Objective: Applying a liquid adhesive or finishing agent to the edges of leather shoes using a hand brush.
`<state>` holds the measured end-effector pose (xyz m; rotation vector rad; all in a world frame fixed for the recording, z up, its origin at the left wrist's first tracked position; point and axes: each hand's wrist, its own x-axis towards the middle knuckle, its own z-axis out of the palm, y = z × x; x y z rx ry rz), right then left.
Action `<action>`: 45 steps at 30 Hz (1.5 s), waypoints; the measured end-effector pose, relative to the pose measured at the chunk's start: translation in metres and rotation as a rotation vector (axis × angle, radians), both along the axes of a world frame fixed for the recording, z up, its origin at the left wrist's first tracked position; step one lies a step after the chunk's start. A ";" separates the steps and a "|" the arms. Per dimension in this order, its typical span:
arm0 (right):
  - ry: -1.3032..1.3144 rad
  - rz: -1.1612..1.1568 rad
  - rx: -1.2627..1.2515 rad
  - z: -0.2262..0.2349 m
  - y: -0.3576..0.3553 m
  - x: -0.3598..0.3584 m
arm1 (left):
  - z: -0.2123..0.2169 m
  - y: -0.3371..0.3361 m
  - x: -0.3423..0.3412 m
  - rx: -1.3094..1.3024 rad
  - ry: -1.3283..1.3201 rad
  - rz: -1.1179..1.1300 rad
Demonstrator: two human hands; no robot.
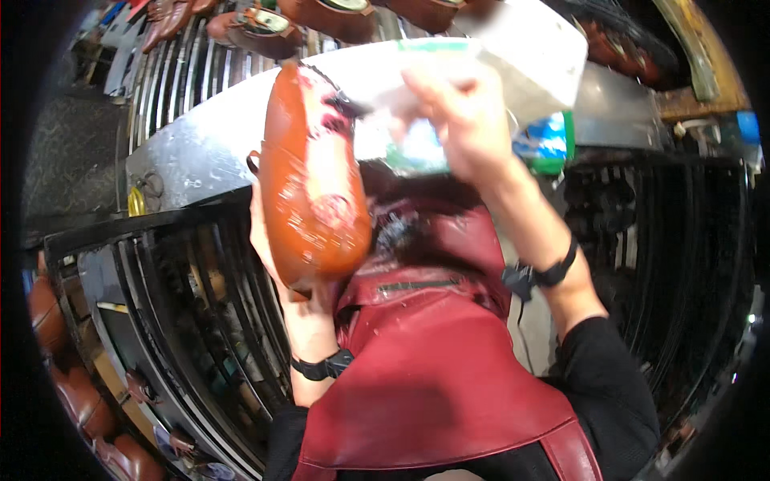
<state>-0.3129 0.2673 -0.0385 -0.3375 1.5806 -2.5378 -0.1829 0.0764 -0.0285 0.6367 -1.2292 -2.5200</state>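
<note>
Landmark: the table (pixel 188 156), bare metal, bright with glare. Brown shoe (pixel 282 184) held sole-up above the table's near edge, left of its middle; rounded end toward the wearer, narrower end out over the tabletop. Leather glossy. Underside pale, reddish smears at the narrower end, a rough pinkish patch near the rounded one. Left hand (pixel 259 228) at the table's near edge, gripping the shoe from its left side and beneath; most of the fingers hidden behind the leather. Right hand (pixel 465 120) above the table, to the right of the shoe, blurred, fingers partly bent; cannot tell whether it holds anything. Dark strap on each wrist. Red apron (pixel 433 345) on the near side of the table, dark shiny marks on the part closest to it. Blue-and-green packet (pixel 553 144) at the table's near edge, right of the right hand. White block (pixel 533 56), blurred, toward the table's far right. Yellow loop (pixel 136 202) at the table's left end. Beyond the table, a slatted rack (pixel 196 76) with a row of brown shoes (pixel 333 18)
</note>
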 end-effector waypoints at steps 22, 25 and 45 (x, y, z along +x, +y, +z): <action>-0.542 -0.408 -0.177 0.000 0.016 0.050 | -0.030 -0.219 -0.371 -1.705 -0.746 0.123; -0.544 -0.408 -0.092 -0.007 0.013 0.053 | -0.036 -0.218 -0.285 -1.556 -0.545 0.330; -0.313 -0.189 -0.037 -0.035 0.063 0.071 | 0.021 -0.215 0.434 -1.633 -1.844 0.921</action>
